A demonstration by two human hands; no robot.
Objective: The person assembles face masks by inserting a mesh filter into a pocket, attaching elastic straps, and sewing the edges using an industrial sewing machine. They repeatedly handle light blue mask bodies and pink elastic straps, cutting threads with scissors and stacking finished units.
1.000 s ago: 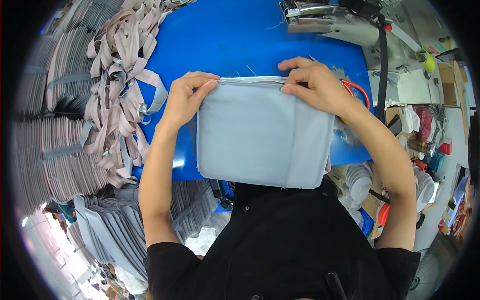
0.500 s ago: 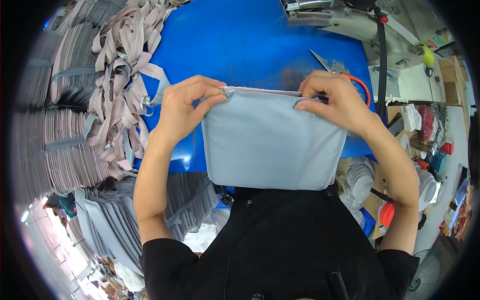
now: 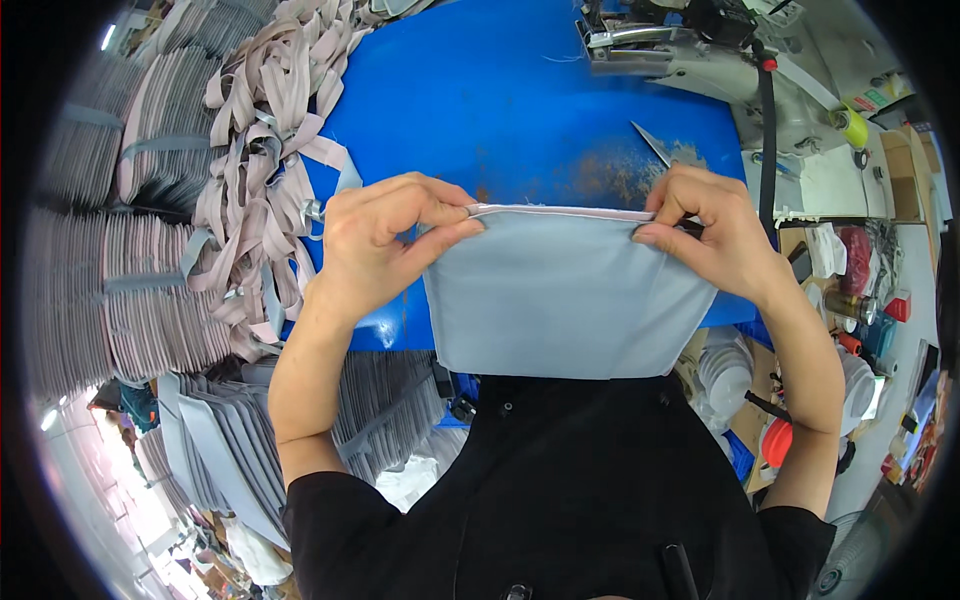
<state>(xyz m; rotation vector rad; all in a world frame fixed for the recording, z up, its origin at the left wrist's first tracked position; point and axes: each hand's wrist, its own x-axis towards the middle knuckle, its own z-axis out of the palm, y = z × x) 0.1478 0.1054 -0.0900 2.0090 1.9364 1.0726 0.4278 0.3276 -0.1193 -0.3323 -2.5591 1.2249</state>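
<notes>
A grey-blue fabric pouch (image 3: 570,300) with a pale pink inner edge hangs in front of my apron, its top edge stretched level between both hands. My left hand (image 3: 395,235) pinches the top left corner between thumb and fingers. At the top right corner my right hand (image 3: 712,225) grips the same edge in a like pinch. The two layers lie close together along the top. Just beyond my right hand, a pair of scissors (image 3: 652,143) lies on the blue table, its handles hidden behind that hand.
The blue table (image 3: 450,100) bears a heap of pink and grey straps (image 3: 265,170) at its left. Tied stacks of grey fabric pieces (image 3: 160,265) stand further left. A sewing machine (image 3: 690,65) is at the far right; white plastic containers (image 3: 725,365) sit at the right.
Both hands and the pouch sit slightly lower and further right in the picture. The pouch's top opening has narrowed, its two edges now closer together. The scissors' handles have become hidden.
</notes>
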